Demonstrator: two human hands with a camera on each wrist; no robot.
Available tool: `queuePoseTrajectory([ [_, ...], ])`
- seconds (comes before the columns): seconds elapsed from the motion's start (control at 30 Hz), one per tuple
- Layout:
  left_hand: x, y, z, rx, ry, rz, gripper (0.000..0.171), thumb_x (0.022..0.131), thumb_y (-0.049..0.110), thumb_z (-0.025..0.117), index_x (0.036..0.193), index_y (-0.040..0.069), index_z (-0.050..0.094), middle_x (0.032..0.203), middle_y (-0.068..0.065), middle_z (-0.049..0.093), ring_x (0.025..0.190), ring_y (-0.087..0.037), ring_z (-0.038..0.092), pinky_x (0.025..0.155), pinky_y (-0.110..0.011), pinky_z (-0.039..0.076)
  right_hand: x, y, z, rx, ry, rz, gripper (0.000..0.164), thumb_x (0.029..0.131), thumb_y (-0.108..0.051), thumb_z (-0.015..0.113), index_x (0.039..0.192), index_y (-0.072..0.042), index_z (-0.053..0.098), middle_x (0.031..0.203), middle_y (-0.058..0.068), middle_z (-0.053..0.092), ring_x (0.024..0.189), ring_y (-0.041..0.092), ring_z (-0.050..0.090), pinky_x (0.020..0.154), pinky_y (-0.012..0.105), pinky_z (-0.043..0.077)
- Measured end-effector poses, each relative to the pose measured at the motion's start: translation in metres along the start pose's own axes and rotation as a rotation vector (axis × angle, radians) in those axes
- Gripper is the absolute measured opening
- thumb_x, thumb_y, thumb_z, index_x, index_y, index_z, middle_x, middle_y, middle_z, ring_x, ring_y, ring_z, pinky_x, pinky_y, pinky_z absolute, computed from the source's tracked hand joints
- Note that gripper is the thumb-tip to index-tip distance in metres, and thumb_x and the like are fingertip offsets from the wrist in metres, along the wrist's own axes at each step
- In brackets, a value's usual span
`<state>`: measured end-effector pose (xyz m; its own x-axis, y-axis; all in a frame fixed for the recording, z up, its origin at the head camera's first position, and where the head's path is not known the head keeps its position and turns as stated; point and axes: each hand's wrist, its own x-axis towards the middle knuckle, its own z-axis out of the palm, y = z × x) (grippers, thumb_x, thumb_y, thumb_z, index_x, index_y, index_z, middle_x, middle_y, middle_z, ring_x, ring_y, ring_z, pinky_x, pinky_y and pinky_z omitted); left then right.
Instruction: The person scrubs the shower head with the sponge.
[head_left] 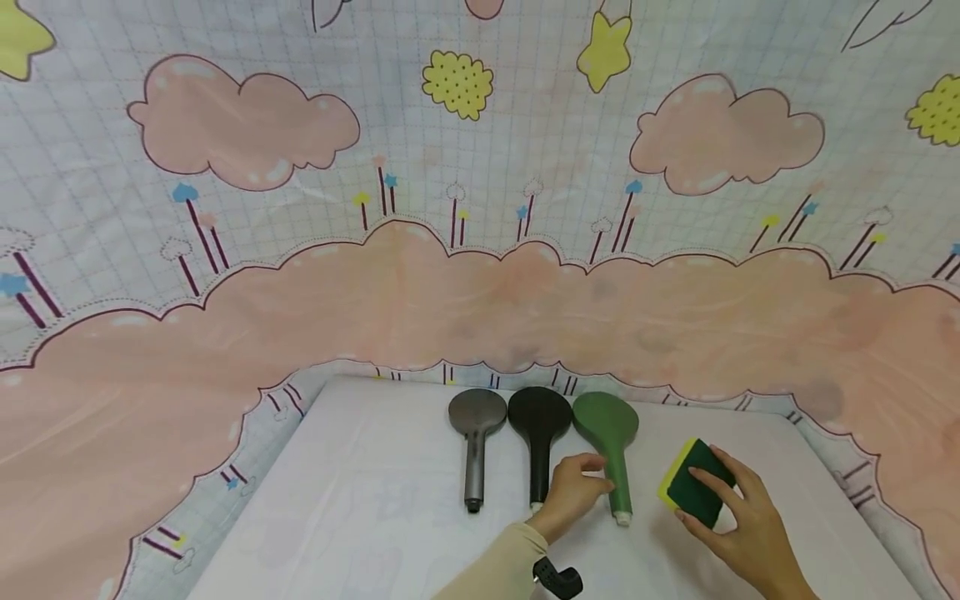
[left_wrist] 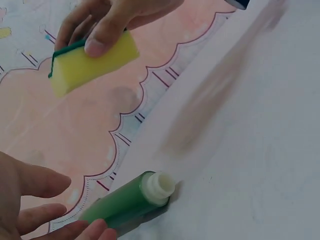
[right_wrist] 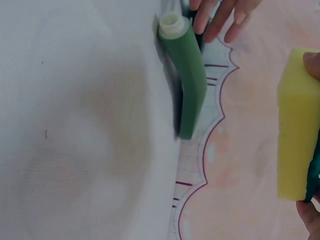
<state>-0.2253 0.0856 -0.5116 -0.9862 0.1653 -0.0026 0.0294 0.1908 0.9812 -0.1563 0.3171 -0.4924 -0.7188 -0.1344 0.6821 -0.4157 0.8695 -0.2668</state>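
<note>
Three shower heads lie in a row on the white table: a grey one (head_left: 476,417), a black one (head_left: 540,417) and a green one (head_left: 606,425). The left hand (head_left: 573,493) is beside the green handle, its fingers parted and not wrapped round it; whether a fingertip touches it cannot be told. In the left wrist view the white threaded end (left_wrist: 162,185) of that handle points towards the camera. To the right, the right hand (head_left: 753,529) pinches a yellow and green sponge (head_left: 703,485) between thumb and fingers, held above the table, apart from the shower heads.
The white table (head_left: 337,483) has its far edge just behind the shower heads. Beyond it hangs a patterned cloth (head_left: 480,308) with clouds and stars, which also shows along both sides. The left wrist wears a black band (head_left: 557,578).
</note>
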Motion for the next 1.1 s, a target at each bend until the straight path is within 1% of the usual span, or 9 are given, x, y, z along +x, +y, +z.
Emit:
queuePoseTrajectory([
  [0.1,-0.007,-0.001,-0.012,-0.001,-0.023,0.010,0.033,0.080,0.009,0.073,0.112,0.004,0.070,0.113,-0.011,0.070,0.085,-0.012,0.065,0.065,-0.024,0.051,0.001,-0.002,0.001,0.001,-0.009,-0.007,0.067,0.052,-0.023,0.095,0.114,-0.017,0.069,0.142,0.018,0.049,0.120,0.039,0.045,0.111,0.023,0.036],
  [0.13,-0.009,0.000,-0.016,0.002,-0.030,0.018,0.033,0.080,0.009,0.073,0.113,0.003,0.070,0.114,-0.012,0.070,0.082,-0.011,0.065,0.064,-0.024,0.050,0.002,-0.003,0.002,0.007,-0.006,-0.016,0.067,0.052,-0.023,0.095,0.114,-0.017,0.069,0.142,0.018,0.049,0.120,0.039,0.045,0.111,0.013,0.027],
  [0.2,-0.012,0.000,-0.025,0.007,-0.042,0.037,0.032,0.083,0.010,0.072,0.114,0.003,0.069,0.115,-0.013,0.070,0.083,-0.011,0.067,0.064,-0.024,0.050,0.004,-0.005,0.002,0.016,0.006,-0.036,0.068,0.051,-0.023,0.095,0.114,-0.017,0.070,0.142,0.018,0.050,0.120,0.038,0.045,0.103,-0.002,0.011],
  [0.27,-0.015,0.001,-0.033,0.010,-0.047,0.056,0.029,0.084,0.010,0.071,0.113,0.005,0.070,0.115,-0.013,0.070,0.085,-0.012,0.068,0.064,-0.024,0.051,0.008,-0.008,0.002,0.024,0.017,-0.058,0.069,0.050,-0.023,0.096,0.114,-0.017,0.070,0.141,0.018,0.050,0.120,0.037,0.045,0.100,-0.004,0.012],
  [0.4,-0.018,0.003,-0.050,0.005,-0.038,0.101,0.026,0.086,0.011,0.070,0.112,0.008,0.069,0.113,-0.013,0.070,0.089,-0.011,0.069,0.067,-0.022,0.052,0.014,-0.012,0.002,0.064,0.044,-0.099,0.069,0.051,-0.025,0.095,0.115,-0.017,0.070,0.141,0.018,0.052,0.124,0.030,0.045,0.101,-0.004,0.016],
  [0.5,-0.018,0.001,-0.062,0.021,-0.001,0.126,0.024,0.087,0.010,0.069,0.111,0.008,0.069,0.109,-0.009,0.070,0.090,-0.011,0.068,0.069,-0.020,0.052,0.019,-0.015,0.005,0.091,0.049,-0.119,0.068,0.053,-0.027,0.095,0.116,-0.017,0.070,0.140,0.019,0.052,0.125,0.026,0.044,0.102,-0.003,0.018],
  [0.67,-0.017,-0.009,-0.079,0.031,0.056,0.128,0.025,0.088,0.008,0.067,0.112,0.005,0.068,0.111,-0.011,0.070,0.092,-0.013,0.068,0.072,-0.020,0.054,0.025,-0.020,0.013,0.087,0.042,-0.115,0.069,0.053,-0.027,0.095,0.116,-0.019,0.070,0.141,0.017,0.052,0.125,0.025,0.045,0.100,-0.002,0.019],
  [0.9,-0.012,-0.024,-0.090,0.027,0.114,0.125,0.031,0.085,0.005,0.067,0.116,-0.001,0.065,0.115,-0.017,0.068,0.097,-0.023,0.070,0.073,-0.022,0.055,0.032,-0.028,0.025,0.126,0.036,-0.135,0.069,0.054,-0.024,0.094,0.118,-0.016,0.069,0.142,0.019,0.050,0.134,0.016,0.040,0.105,0.000,0.019],
  [1.1,-0.011,-0.035,-0.095,-0.018,0.136,0.096,0.039,0.083,0.002,0.069,0.120,-0.003,0.062,0.119,-0.021,0.065,0.099,-0.027,0.069,0.072,-0.024,0.053,0.036,-0.037,0.031,0.129,0.025,-0.119,0.070,0.054,-0.023,0.095,0.119,-0.018,0.069,0.145,0.017,0.048,0.132,0.023,0.042,0.104,0.001,0.019],
])
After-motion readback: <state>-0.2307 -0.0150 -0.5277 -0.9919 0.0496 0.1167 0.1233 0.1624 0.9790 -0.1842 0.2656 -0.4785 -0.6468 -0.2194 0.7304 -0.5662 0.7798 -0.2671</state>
